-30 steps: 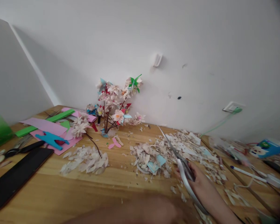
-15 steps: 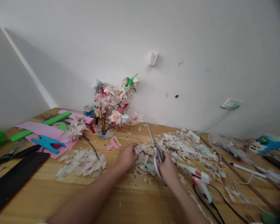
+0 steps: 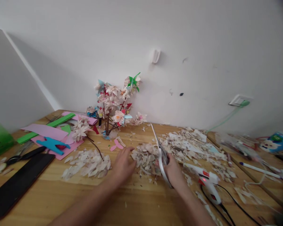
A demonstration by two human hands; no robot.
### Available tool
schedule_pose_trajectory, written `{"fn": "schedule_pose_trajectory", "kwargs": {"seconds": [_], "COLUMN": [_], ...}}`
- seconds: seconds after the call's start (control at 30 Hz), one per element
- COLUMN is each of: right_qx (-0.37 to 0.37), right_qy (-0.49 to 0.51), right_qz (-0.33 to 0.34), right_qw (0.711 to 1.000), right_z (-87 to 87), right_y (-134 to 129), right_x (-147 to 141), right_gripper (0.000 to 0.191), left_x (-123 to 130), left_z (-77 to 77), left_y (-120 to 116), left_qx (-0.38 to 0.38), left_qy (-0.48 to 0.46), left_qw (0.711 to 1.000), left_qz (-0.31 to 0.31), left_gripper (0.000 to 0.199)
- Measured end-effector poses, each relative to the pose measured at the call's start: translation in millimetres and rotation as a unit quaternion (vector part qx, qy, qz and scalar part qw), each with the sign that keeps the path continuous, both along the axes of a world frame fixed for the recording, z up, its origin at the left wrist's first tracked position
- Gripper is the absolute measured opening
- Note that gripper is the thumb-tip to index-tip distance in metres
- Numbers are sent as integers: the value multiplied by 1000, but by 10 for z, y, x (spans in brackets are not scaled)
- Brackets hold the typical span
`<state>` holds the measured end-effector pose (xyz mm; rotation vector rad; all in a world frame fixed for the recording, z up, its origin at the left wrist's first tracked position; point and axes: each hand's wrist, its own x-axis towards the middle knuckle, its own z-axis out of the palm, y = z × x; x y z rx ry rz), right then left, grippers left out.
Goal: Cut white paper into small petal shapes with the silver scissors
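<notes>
My right hand (image 3: 174, 171) is closed on the handles of a pair of grey-handled scissors (image 3: 157, 141), whose blades point away from me toward the wall. Resting at the left edge of a heap of pale dried petals (image 3: 145, 157) is my left hand (image 3: 124, 164), thumb and fingers apart, with nothing visible in its grip. Part of the heap's right side is hidden behind the scissors. To the left of that hand lies a second pile of cleaner petals (image 3: 87, 164), and a petal flower (image 3: 80, 128) on a brown twig stem leans over it.
A bunch of handmade flowers (image 3: 114, 100) stands by the wall. Scattered scraps (image 3: 188, 141) cover the right side, near a glue gun (image 3: 208, 183) with a lit red light and cables. Coloured paper (image 3: 47, 130), black-handled pliers (image 3: 25, 155) and a dark flat slab (image 3: 21, 185) lie at left.
My left hand has drawn back left from the heap, uncovering more petals. The bluish scrap seen in the heap before no longer shows. My right hand still holds the scissors; the view has shifted slightly.
</notes>
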<state>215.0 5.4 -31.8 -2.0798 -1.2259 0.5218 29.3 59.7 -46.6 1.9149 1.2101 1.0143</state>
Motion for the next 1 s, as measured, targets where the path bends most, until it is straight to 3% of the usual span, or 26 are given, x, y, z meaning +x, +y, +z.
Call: {"fn": "schedule_pose_trajectory", "kwargs": {"seconds": [0.13,0.33,0.43,0.57,0.67,0.8,1.0], "right_qx": [-28,-23,-5,43,67,90,115], "right_qy": [-48,-51,-18,89,175,244,280], "right_qz": [-23,-14,-9,37,79,100,95], "right_qw": [998,998,1000,994,979,960,948], "right_z": [84,-20,-51,-78,-134,-213,-189], "right_y": [-33,174,235,170,38,-137,-258], "right_x": [-52,-146,-127,-81,-95,-166,-210], "right_gripper": [21,23,17,28,32,29,22], "left_x": [8,-81,-136,-139,-94,-45,-35], "left_z": [3,-82,-78,7,105,197,204], "left_y": [-164,-230,-235,-270,-324,-380,-403], "left_qx": [21,25,16,-5,-95,-275,-333], "left_qy": [-20,-56,-78,-113,-189,-316,-314], "left_qw": [1000,998,997,994,976,896,876], "left_qz": [-11,10,13,6,-58,-148,-156], "left_gripper": [35,37,35,30,23,33,39]}}
